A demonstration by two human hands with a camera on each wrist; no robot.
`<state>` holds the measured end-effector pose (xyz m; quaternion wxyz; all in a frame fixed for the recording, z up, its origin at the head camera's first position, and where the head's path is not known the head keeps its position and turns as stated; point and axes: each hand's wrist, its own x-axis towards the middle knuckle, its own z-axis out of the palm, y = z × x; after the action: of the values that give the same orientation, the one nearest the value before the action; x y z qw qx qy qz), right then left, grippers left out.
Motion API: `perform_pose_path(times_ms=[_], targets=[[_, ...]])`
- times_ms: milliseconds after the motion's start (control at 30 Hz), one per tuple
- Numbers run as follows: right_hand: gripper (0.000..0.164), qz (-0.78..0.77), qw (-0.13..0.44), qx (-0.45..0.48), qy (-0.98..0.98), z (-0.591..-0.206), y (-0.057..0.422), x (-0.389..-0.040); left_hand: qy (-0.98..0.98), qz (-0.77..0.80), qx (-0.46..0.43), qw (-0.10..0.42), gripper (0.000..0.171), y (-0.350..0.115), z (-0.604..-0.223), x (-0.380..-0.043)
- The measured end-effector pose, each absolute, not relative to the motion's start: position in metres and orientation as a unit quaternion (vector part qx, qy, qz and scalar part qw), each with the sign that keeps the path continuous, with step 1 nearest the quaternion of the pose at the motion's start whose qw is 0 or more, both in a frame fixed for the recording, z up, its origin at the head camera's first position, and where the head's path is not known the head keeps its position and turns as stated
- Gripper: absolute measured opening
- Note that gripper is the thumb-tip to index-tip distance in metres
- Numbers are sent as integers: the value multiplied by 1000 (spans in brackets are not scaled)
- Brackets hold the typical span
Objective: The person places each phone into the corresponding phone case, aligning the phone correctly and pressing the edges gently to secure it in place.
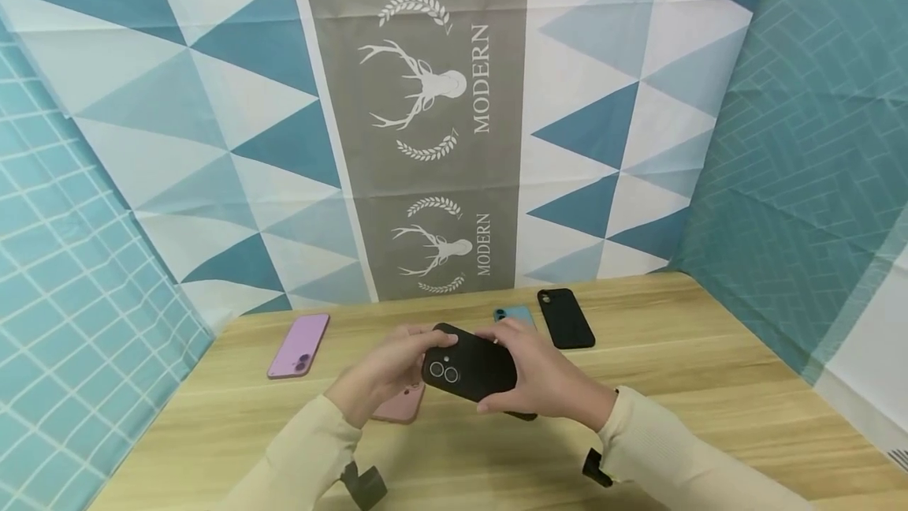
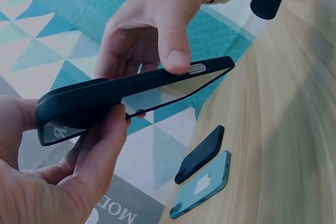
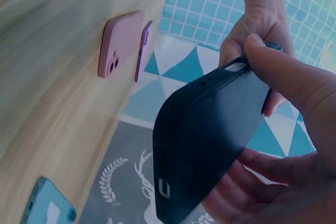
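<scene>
Both hands hold a phone in a black case [image 1: 474,363] tilted above the table, its back and two camera rings facing up. The left hand [image 1: 386,369] grips the camera end, thumb on top. At the other end the right hand [image 1: 548,381] holds the case by its edges. From the left wrist view, the case [image 2: 131,87] shows its side edge, with the right thumb [image 2: 176,59] pressing near a cut-out and the glossy front below. The right wrist view shows the case [image 3: 210,124] end-on, with a port opening at its lower corner.
A pink phone or case [image 1: 400,407] lies partly behind the left hand. On the wooden table [image 1: 674,432] are a lilac phone [image 1: 301,345] at left, a blue phone [image 1: 523,314] partly hidden behind the right hand, and a black case [image 1: 566,318]. Patterned sheets [image 1: 596,101] surround the table.
</scene>
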<state>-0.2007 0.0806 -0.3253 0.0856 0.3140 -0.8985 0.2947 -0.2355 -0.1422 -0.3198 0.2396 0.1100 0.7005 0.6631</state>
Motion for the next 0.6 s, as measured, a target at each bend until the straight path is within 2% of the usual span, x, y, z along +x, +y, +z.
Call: perform_pose_path(times_ms=[200, 333, 600], targets=[[76, 311, 112, 300, -895, -329, 76, -199, 709, 656, 114, 235, 38, -143, -322, -235], [75, 328, 118, 299, -888, -333, 75, -198, 769, 598, 121, 193, 43, -141, -318, -233], [72, 280, 92, 309, -904, -347, 92, -203, 863, 458, 191, 95, 34, -161, -314, -238]])
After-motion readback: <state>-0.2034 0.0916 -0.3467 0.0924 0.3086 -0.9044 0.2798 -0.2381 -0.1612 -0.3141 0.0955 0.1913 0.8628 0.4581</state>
